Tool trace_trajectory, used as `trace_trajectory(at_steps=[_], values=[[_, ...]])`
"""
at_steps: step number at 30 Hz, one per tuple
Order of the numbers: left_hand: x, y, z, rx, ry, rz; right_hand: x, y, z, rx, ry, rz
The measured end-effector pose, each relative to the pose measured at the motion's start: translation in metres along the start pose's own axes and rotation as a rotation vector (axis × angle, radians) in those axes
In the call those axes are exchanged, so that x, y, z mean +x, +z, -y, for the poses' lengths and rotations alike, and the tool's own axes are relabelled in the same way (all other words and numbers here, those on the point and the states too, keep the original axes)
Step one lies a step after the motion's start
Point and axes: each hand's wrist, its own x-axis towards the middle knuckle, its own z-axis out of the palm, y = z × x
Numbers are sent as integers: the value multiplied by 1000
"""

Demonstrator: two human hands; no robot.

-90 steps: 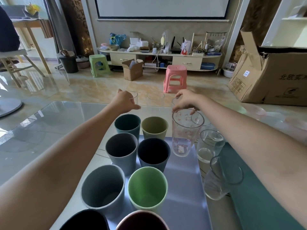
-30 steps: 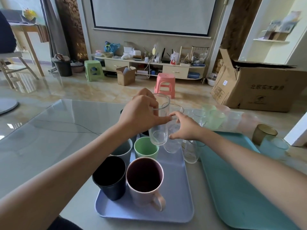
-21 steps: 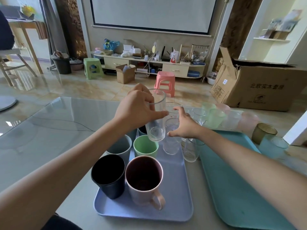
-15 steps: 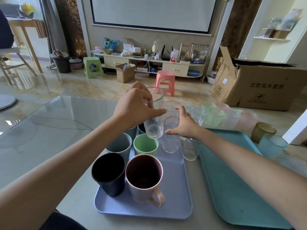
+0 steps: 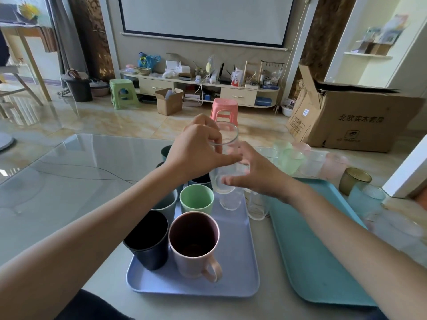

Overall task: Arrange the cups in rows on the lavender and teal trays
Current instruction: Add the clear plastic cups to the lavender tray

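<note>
Clear glass (image 5: 225,158) between closed left hand (image 5: 196,151) and open right hand (image 5: 256,174).

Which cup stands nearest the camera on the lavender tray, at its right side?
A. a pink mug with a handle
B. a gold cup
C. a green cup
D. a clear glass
A: the pink mug, its handle turned toward the camera, stands at the near end of the lavender tray, beside a black cup on its left; the green cup stands farther back.
</note>
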Motion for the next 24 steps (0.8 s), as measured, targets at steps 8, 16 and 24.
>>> trace_trajectory(at_steps=[8,16,24], values=[[-5,11,-10,-150,100,334,-25,15,-31,-33,-2,-322],[-3,14,50,233,-69,591,-38,42,-74,193,168,-388],[-7,28,76,488,-23,655,-31,64,-96,202,201,-418]])
